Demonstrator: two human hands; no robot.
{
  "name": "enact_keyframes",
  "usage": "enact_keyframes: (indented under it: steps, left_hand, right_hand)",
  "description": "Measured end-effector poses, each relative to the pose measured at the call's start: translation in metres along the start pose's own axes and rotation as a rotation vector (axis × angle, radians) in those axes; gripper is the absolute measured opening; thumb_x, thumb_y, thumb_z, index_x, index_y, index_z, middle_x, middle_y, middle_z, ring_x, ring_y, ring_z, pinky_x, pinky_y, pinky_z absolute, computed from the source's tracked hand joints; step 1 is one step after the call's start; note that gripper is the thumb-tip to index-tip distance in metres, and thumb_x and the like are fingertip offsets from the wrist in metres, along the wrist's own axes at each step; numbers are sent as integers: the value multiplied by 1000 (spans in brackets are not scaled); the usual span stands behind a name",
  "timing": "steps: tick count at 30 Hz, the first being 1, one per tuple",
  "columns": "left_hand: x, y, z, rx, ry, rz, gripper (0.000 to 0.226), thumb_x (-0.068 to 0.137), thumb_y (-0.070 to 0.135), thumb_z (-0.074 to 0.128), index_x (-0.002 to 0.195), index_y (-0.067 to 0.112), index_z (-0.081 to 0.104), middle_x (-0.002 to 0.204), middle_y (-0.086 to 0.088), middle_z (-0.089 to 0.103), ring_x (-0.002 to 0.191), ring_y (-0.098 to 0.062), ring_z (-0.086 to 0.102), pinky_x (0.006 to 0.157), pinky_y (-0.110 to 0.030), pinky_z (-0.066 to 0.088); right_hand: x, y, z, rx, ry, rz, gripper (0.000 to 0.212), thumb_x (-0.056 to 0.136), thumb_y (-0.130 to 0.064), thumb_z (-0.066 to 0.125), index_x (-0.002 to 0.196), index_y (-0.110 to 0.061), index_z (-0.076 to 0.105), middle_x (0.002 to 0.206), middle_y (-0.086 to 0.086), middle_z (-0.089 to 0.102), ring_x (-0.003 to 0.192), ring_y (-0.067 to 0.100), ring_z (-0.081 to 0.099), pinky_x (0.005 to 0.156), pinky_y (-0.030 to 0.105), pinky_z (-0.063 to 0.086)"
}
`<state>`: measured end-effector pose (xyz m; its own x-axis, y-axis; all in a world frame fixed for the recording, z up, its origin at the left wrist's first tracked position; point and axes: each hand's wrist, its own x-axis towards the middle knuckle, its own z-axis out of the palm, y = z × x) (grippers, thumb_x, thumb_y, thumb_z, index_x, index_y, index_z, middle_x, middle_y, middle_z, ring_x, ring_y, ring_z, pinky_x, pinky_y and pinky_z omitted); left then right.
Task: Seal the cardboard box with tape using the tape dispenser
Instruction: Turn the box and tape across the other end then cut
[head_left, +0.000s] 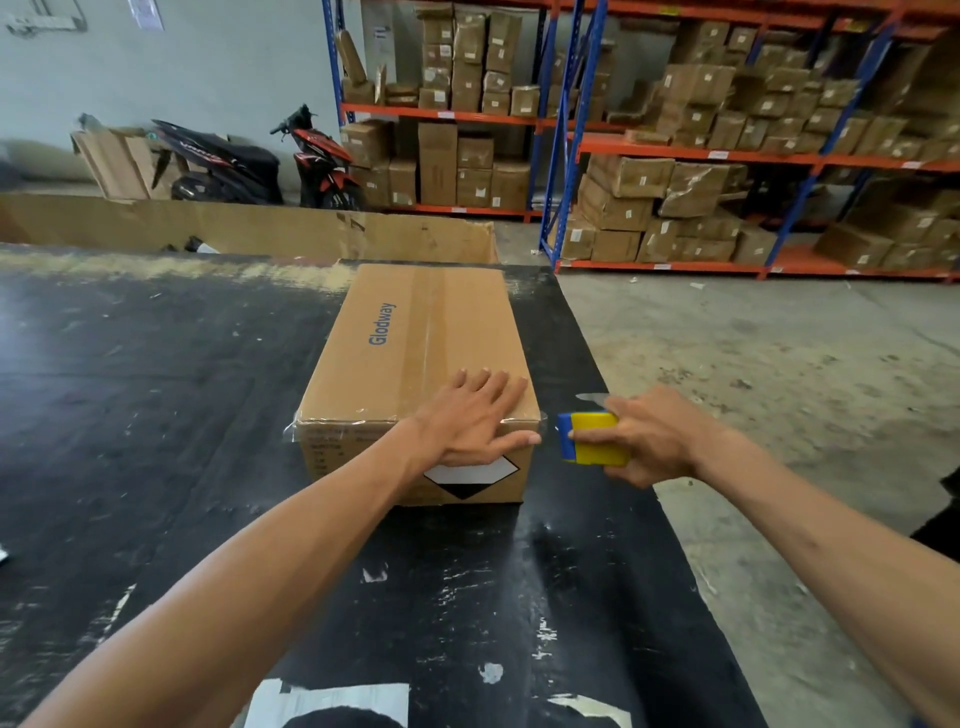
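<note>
Pressing tape flat, the left hand (478, 421) lies open on the cardboard box (415, 374) — at three o'clock, right hand (649, 436) grasps the tape dispenser (589, 436); best pull taut before cutting.

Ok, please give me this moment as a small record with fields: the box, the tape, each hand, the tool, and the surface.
box: closed cardboard box, printed "Glodway", on the table
tape: clear strip along the top seam; another across the near top edge, wrapping both corners
left hand: flat on the near right corner of the box, thumb on the front face
right hand: beside the box, grip closed on the dispenser
dispenser: blue and yellow, just right of the box corner
table: black, scuffed
background: shelves of boxes, motorbike
</note>
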<state>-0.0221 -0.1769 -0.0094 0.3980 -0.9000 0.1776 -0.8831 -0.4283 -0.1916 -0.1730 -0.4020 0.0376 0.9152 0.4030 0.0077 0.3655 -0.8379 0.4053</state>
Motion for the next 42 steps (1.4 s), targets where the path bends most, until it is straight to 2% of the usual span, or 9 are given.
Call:
enact_keyframes:
  steps: [3, 9, 14, 18, 22, 25, 28, 36, 42]
  left_hand:
    - [18, 28, 4, 3, 127, -7, 75, 97, 66, 13, 158, 22, 8, 152, -23, 35, 136, -40, 40, 111, -61, 28]
    - [30, 51, 30, 72, 116, -128, 47, 104, 35, 31, 138, 10, 51, 157, -22, 32, 142, -41, 32, 112, -61, 28]
    - [34, 49, 28, 74, 72, -104, 47, 101, 32, 34, 139, 7, 47, 157, -25, 29, 143, -44, 28, 112, -63, 24]
    - [24, 46, 18, -60, 141, -102, 67, 100, 56, 24, 154, 16, 29, 160, -18, 27, 145, -36, 28, 117, -57, 19]
    - [-12, 17, 3, -183, 416, -636, 68, 100, 51, 24, 154, 9, 28, 161, -19, 23, 151, -35, 11, 120, -57, 0]
    - [-47, -16, -2, -302, 330, -1103, 71, 98, 46, 32, 152, 0, 21, 159, -31, 11, 148, -47, -4, 116, -64, -7]
    - [-65, -33, -1, -491, 212, -1316, 81, 97, 46, 39, 152, -6, 11, 159, -34, -1, 147, -48, -14, 114, -67, -7]
    - [-82, -46, 12, -466, 352, -1339, 75, 91, 53, 47, 137, -5, 37, 134, -19, 45, 123, -36, 40, 103, -50, 38]
    - [-91, -48, 14, -402, 249, -1250, 83, 94, 57, 36, 144, -9, 25, 142, -24, 36, 129, -38, 32, 114, -49, 25]
  right_hand:
    - [-1, 10, -5, 41, 16, 91, 52, 65, -56, 55, 107, -36, 77, 65, 7, 61, 38, 27, 54, 38, 26, 38]
    - [-2, 16, -8, 35, -20, 149, 54, 54, -53, 79, 107, -39, 77, 61, 3, 58, 38, 24, 52, 44, 22, 26]
    - [1, 11, -10, 30, -13, 147, 56, 45, -49, 88, 100, -39, 79, 58, 3, 57, 35, 25, 50, 43, 21, 23]
    - [9, 16, -22, -6, 23, 171, 57, 46, -48, 88, 102, -40, 79, 59, 2, 58, 38, 26, 53, 46, 21, 20]
    - [28, 18, -52, -28, 25, 253, 55, 79, -59, 63, 133, -54, 54, 96, -1, 64, 84, 21, 64, 58, 26, 27]
    - [53, 16, -72, -4, 8, 274, 56, 84, -60, 58, 138, -51, 50, 102, 1, 64, 92, 21, 62, 63, 28, 32]
    - [81, 7, -83, -32, 51, 252, 55, 83, -62, 57, 137, -51, 51, 101, 1, 65, 92, 22, 63, 65, 29, 43]
    - [118, -22, -92, -64, 51, 192, 59, 83, -70, 51, 139, -54, 47, 95, -7, 59, 89, 14, 61, 53, 24, 26]
    - [115, -30, -93, -64, 39, 198, 58, 83, -68, 52, 139, -53, 47, 105, -6, 64, 95, 15, 62, 62, 27, 32]
